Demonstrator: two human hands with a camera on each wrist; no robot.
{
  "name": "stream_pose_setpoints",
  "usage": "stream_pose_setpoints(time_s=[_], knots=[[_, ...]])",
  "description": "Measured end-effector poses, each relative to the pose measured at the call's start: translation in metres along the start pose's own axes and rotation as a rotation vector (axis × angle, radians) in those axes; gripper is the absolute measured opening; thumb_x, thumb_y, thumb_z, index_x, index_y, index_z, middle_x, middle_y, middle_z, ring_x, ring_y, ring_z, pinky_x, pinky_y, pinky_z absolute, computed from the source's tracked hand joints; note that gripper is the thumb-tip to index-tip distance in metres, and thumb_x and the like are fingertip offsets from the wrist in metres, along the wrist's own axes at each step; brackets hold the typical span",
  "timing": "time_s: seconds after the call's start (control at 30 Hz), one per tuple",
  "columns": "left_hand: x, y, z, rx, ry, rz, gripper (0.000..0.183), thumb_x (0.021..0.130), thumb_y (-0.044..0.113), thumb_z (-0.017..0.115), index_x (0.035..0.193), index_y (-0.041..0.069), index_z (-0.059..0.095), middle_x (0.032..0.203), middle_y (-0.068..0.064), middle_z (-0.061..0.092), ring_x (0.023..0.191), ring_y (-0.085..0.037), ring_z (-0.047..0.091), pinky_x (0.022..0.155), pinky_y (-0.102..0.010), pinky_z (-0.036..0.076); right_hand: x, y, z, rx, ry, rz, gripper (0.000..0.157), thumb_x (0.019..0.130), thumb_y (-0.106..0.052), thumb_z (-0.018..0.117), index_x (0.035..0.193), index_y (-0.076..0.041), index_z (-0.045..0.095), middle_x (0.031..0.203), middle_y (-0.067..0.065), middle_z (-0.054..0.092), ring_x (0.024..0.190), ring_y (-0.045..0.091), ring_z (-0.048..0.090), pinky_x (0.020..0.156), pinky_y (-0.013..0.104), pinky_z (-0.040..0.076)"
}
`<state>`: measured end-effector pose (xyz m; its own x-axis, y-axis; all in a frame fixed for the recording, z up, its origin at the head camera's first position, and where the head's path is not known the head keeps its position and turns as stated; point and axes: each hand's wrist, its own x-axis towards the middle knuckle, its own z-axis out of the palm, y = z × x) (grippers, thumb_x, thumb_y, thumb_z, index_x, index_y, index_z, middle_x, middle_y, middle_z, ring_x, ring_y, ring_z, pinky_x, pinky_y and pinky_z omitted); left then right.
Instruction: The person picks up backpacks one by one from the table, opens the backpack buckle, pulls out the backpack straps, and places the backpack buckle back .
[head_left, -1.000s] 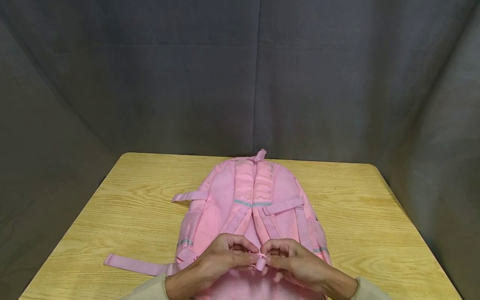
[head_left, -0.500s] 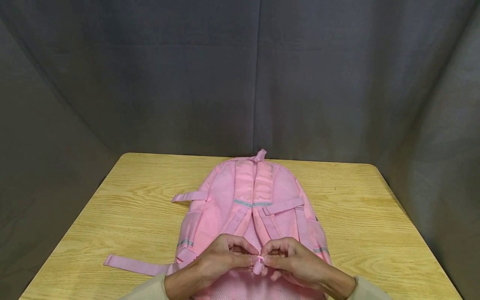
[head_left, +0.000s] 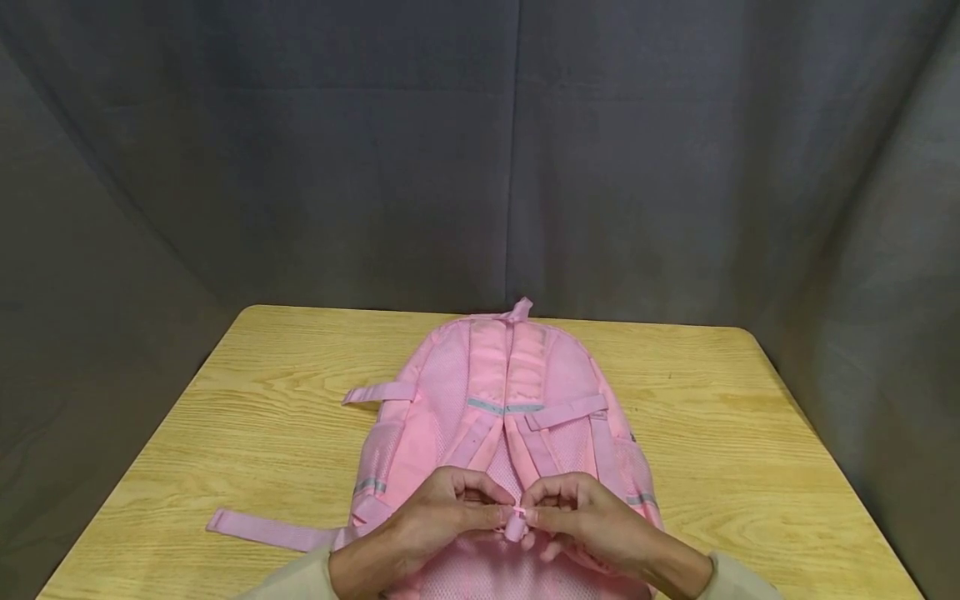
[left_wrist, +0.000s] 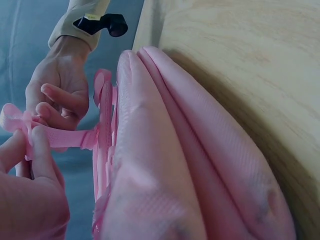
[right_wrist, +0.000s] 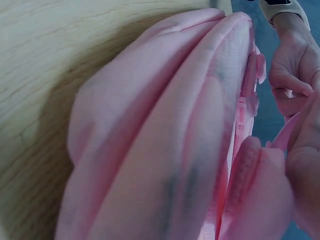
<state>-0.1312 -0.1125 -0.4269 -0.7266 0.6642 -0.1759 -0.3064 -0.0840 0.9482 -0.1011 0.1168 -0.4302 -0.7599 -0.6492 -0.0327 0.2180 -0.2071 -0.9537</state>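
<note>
A pink backpack (head_left: 442, 367) lies on the table with its shoulder straps facing up. Over its lower part, my left hand (head_left: 442, 517) and right hand (head_left: 592, 521) meet at a small pink buckle (head_left: 518, 511). Thumb and forefinger of each hand pinch it from either side. A short loop of pink webbing (head_left: 515, 528) pokes out of the buckle toward me. The left wrist view shows the strap (left_wrist: 70, 137) stretching from the backpack to the fingertips, raised off the bag. In the right wrist view, my right hand (right_wrist: 306, 170) partly hides this spot.
The wooden table (head_left: 750, 450) extends on both sides of the bag. A loose strap end (head_left: 270, 530) lies to the left, and a shorter one (head_left: 378, 392) sticks out higher up. Dark grey cloth (head_left: 375, 167) hangs behind and at the sides.
The webbing loop at the buckle has shifted slightly left, dipping toward me and then rising a little. My right fingertips have closed in on the buckle. The backpack has stayed put.
</note>
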Motion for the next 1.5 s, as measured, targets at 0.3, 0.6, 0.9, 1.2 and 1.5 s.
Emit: stream_pose_setpoints(time_s=[0.3, 0.6, 0.9, 1.2, 1.5], knots=[[-0.001, 0.0005, -0.0013, -0.035, -0.003, 0.009, 0.022, 0.087, 0.004, 0.074, 0.101, -0.011, 0.067, 0.086, -0.003, 0.074, 0.081, -0.009, 0.069, 0.073, -0.021, 0.058, 0.0015, 0.0014, -0.0007, 0.062, -0.076, -0.032, 0.019, 0.103, 0.001, 0.043, 0.108, -0.004, 0.061, 0.096, 0.001, 0.07, 0.087, 0.008, 0.067, 0.068, 0.019, 0.058], [0.0004, 0.0002, -0.0007, -0.076, -0.018, 0.011, 0.019, 0.088, 0.003, 0.073, 0.102, -0.009, 0.068, 0.09, -0.003, 0.074, 0.086, -0.011, 0.07, 0.076, -0.022, 0.059, 0.0003, 0.0007, 0.0, 0.076, -0.099, -0.014, 0.02, 0.105, 0.0, 0.04, 0.112, -0.005, 0.057, 0.101, 0.001, 0.065, 0.092, 0.008, 0.061, 0.066, 0.017, 0.055], [0.0012, -0.0014, -0.0011, -0.075, -0.014, 0.008, 0.019, 0.087, 0.003, 0.073, 0.101, -0.01, 0.068, 0.086, -0.003, 0.074, 0.08, -0.01, 0.069, 0.072, -0.021, 0.058, 0.0013, 0.0042, -0.0012, 0.059, -0.078, -0.035, 0.019, 0.103, 0.002, 0.043, 0.108, -0.005, 0.06, 0.098, 0.0, 0.067, 0.085, 0.006, 0.06, 0.062, 0.014, 0.051], [-0.0007, -0.0011, -0.0001, -0.067, -0.021, -0.014, 0.019, 0.087, 0.002, 0.073, 0.101, -0.011, 0.067, 0.088, -0.004, 0.074, 0.082, -0.013, 0.071, 0.075, -0.025, 0.059, 0.002, 0.0072, -0.0022, 0.07, -0.075, -0.034, 0.018, 0.101, 0.002, 0.047, 0.103, -0.006, 0.063, 0.094, 0.0, 0.07, 0.085, 0.006, 0.064, 0.063, 0.014, 0.053], [-0.0033, 0.0017, 0.0005, -0.029, -0.031, -0.046, 0.02, 0.086, 0.004, 0.075, 0.099, -0.009, 0.068, 0.087, -0.006, 0.075, 0.079, -0.013, 0.071, 0.074, -0.025, 0.06, 0.0035, 0.0051, -0.0049, 0.02, -0.135, -0.071, 0.027, 0.099, 0.007, 0.047, 0.099, 0.032, 0.037, 0.095, 0.003, 0.073, 0.083, 0.006, 0.067, 0.065, 0.015, 0.055]])
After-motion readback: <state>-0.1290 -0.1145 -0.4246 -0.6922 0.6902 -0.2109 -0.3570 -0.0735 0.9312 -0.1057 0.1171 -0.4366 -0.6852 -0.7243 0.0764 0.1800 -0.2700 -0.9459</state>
